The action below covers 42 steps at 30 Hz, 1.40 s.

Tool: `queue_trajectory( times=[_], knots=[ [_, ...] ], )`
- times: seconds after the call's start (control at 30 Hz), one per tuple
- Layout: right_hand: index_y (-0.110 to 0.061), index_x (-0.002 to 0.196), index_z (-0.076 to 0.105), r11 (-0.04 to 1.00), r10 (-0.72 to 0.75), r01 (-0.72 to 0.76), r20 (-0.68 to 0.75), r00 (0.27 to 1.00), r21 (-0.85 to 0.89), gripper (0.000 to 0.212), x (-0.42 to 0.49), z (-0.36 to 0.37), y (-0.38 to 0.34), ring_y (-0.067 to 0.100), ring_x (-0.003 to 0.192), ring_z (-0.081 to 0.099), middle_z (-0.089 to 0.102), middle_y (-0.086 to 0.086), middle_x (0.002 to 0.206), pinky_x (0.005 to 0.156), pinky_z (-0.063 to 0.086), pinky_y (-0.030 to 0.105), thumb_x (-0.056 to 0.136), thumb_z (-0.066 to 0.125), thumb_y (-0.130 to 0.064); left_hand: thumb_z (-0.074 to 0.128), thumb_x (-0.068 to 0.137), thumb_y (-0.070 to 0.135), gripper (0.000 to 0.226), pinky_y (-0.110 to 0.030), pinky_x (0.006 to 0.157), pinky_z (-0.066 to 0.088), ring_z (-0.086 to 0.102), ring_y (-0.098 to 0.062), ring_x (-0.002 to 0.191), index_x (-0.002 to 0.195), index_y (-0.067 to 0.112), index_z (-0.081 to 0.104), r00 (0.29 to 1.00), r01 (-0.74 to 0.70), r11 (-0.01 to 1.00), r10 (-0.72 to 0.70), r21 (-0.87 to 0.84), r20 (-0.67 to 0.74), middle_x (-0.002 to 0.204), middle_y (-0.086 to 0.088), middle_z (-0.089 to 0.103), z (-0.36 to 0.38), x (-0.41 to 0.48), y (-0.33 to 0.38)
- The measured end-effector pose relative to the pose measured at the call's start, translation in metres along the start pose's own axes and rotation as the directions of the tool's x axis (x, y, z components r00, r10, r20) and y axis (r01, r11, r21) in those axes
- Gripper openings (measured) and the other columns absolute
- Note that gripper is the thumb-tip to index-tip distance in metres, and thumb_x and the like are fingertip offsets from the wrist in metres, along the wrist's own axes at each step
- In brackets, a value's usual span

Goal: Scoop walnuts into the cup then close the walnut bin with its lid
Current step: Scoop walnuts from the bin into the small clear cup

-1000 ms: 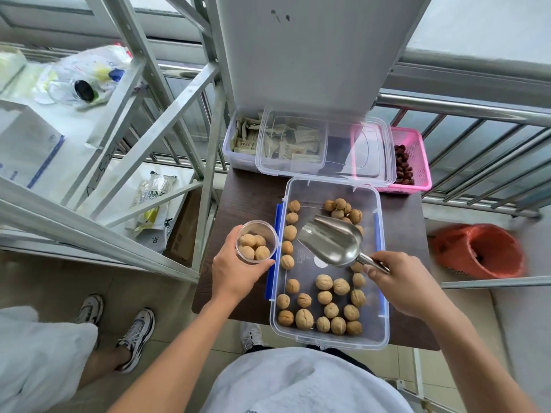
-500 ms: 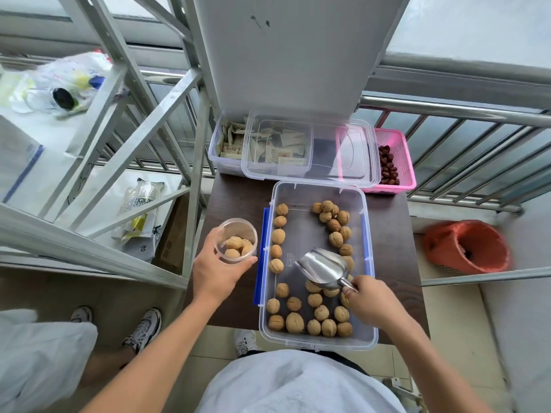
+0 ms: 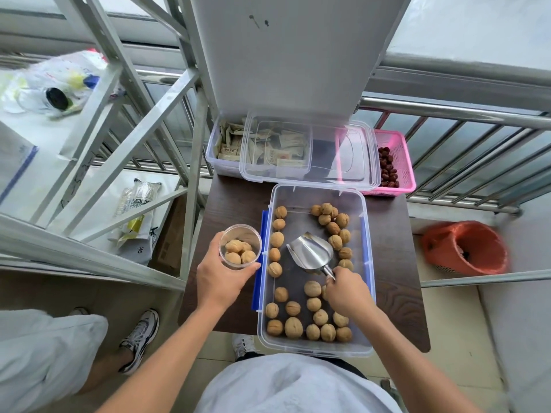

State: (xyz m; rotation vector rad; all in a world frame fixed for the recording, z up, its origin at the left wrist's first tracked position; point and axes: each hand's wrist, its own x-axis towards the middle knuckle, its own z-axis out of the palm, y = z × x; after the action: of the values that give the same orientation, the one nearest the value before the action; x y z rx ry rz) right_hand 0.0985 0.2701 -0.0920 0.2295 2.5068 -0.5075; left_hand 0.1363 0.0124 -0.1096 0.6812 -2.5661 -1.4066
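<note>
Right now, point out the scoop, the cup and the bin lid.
scoop [image 3: 310, 252]: head view, inside of the metal bowl.
cup [image 3: 240, 232]: head view, clear far wall above the walnuts.
bin lid [image 3: 325, 150]: head view, clear flat centre panel.

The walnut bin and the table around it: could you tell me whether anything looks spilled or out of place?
Nothing stands out. The walnuts all lie inside the bin or the cup, none on the table.

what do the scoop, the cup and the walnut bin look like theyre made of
The shiny silver scoop in the right hand looks like polished metal, from its mirror glare. The small round clear cup in the left hand and the clear rectangular walnut bin seem glossy see-through plastic; the bin's blue side clips look plastic too.
</note>
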Motion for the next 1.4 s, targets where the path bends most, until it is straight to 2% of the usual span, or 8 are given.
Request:
queue_trajectory(
  times=[0.23, 0.5, 0.6, 0.73, 0.9, 1.0, 1.2, 1.4],
  knots=[
    [-0.011, 0.098, 0.059, 0.999, -0.047, 0.047, -0.017, 0.999, -0.002, 0.025, 0.036, 0.002, -0.026, 0.027, 0.081, 0.059, 0.067, 0.011, 0.095, 0.065, 0.043, 0.035, 0.098, 0.043, -0.031, 0.100, 0.058, 0.040, 0.092, -0.041, 0.096, 0.060, 0.069, -0.013, 0.110, 0.138, 0.030, 0.056, 1.000, 0.028, 1.000, -0.027, -0.014, 0.006, 0.121, 0.010, 0.070, 0.002, -0.002, -0.004],
    [-0.007, 0.106, 0.051, 0.991, 0.003, 0.002, -0.031, 1.000, 0.135, 0.029, 0.063, 0.021, -0.047, 0.038, 0.093, 0.063, 0.066, 0.018, 0.103, 0.070, 0.046, 0.040, 0.099, 0.039, -0.033, 0.099, 0.059, 0.041, 0.088, -0.041, 0.094, 0.061, 0.069, -0.011, 0.109, 0.136, 0.034, 0.057, 0.999, 0.038, 0.999, -0.037, -0.021, 0.026, 0.120, 0.015, 0.069, 0.003, 0.007, -0.006],
    [-0.013, 0.103, 0.052, 0.973, -0.011, 0.023, -0.055, 0.998, 0.228, 0.025, 0.061, 0.028, -0.035, 0.032, 0.087, 0.063, 0.067, 0.012, 0.096, 0.073, 0.052, 0.045, 0.101, 0.039, -0.034, 0.099, 0.058, 0.043, 0.090, -0.042, 0.094, 0.061, 0.069, -0.011, 0.110, 0.137, 0.034, 0.056, 0.998, 0.052, 0.998, -0.052, -0.024, 0.020, 0.121, 0.015, 0.069, 0.003, 0.010, -0.006],
    [-0.017, 0.097, 0.049, 0.922, -0.060, 0.092, -0.095, 0.994, 0.376, 0.017, 0.056, 0.032, -0.022, 0.022, 0.078, 0.058, 0.061, 0.002, 0.083, 0.074, 0.048, 0.050, 0.102, 0.041, -0.031, 0.098, 0.058, 0.046, 0.092, -0.041, 0.095, 0.061, 0.069, -0.010, 0.111, 0.138, 0.035, 0.055, 0.998, 0.066, 0.997, -0.066, -0.032, 0.021, 0.122, 0.015, 0.069, 0.003, 0.011, -0.007],
    [-0.016, 0.094, 0.051, 0.838, -0.088, 0.159, -0.157, 0.984, 0.522, 0.014, 0.046, 0.022, -0.016, 0.012, 0.068, 0.048, 0.054, -0.003, 0.076, 0.068, 0.044, 0.040, 0.103, 0.044, -0.024, 0.097, 0.058, 0.047, 0.090, -0.043, 0.093, 0.061, 0.069, -0.011, 0.110, 0.137, 0.037, 0.055, 0.998, 0.059, 0.998, -0.059, -0.020, 0.025, 0.122, 0.014, 0.069, 0.004, 0.011, -0.006],
    [-0.015, 0.090, 0.050, 0.827, -0.075, 0.162, -0.181, 0.981, 0.538, 0.016, 0.040, 0.014, -0.013, 0.011, 0.068, 0.047, 0.054, -0.002, 0.075, 0.064, 0.040, 0.035, 0.103, 0.045, -0.024, 0.097, 0.058, 0.049, 0.092, -0.044, 0.094, 0.061, 0.069, -0.013, 0.112, 0.139, 0.036, 0.054, 0.999, 0.049, 0.999, -0.049, -0.006, 0.017, 0.123, 0.012, 0.069, 0.005, 0.013, -0.006],
    [-0.014, 0.085, 0.054, 0.850, -0.064, 0.180, -0.243, 0.968, 0.494, 0.019, 0.025, 0.001, 0.004, 0.015, 0.062, 0.048, 0.056, 0.002, 0.070, 0.060, 0.040, 0.038, 0.101, 0.048, -0.022, 0.098, 0.059, 0.044, 0.087, -0.043, 0.091, 0.061, 0.070, -0.013, 0.106, 0.134, 0.037, 0.055, 0.999, 0.040, 0.999, -0.040, 0.001, -0.002, 0.119, 0.012, 0.070, 0.003, 0.012, -0.008],
    [-0.018, 0.087, 0.057, 0.859, -0.139, 0.231, -0.227, 0.964, 0.457, 0.017, 0.006, -0.007, 0.018, 0.013, 0.059, 0.046, 0.056, 0.001, 0.067, 0.057, 0.038, 0.032, 0.101, 0.049, -0.021, 0.099, 0.058, 0.040, 0.089, -0.043, 0.095, 0.059, 0.067, -0.014, 0.110, 0.135, 0.032, 0.055, 1.000, 0.017, 1.000, -0.017, 0.023, -0.026, 0.120, 0.010, 0.069, 0.003, 0.004, -0.007]
  ],
)
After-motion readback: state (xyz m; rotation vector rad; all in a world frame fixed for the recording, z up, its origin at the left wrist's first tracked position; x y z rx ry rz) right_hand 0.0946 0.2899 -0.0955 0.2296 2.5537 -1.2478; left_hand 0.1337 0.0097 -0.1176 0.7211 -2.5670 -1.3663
